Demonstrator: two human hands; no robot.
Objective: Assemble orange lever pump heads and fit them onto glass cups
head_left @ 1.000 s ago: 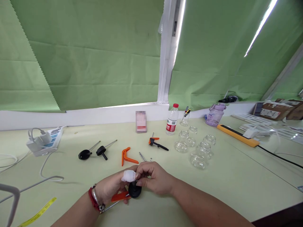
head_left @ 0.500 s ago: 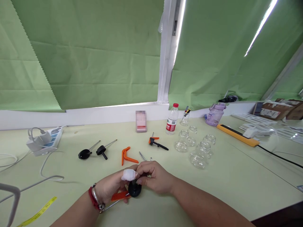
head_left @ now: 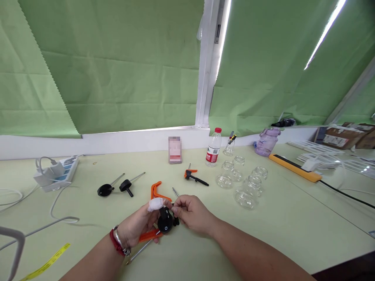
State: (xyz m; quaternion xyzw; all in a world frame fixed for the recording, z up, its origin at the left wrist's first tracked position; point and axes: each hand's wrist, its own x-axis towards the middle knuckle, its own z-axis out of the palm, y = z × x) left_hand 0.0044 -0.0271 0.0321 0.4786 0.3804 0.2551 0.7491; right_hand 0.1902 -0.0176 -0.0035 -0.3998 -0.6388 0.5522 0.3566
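Raised slightly, both hands (head_left: 139,225) (head_left: 191,214) curl, left gripping black cap (head_left: 165,224).

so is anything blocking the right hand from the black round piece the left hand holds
Nothing clearly does: the right hand is close beside the black round piece. A small dark part shows between them; whether it belongs to the piece is unclear.

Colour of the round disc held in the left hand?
The round disc in the left hand is black with a small pale mark; head view.
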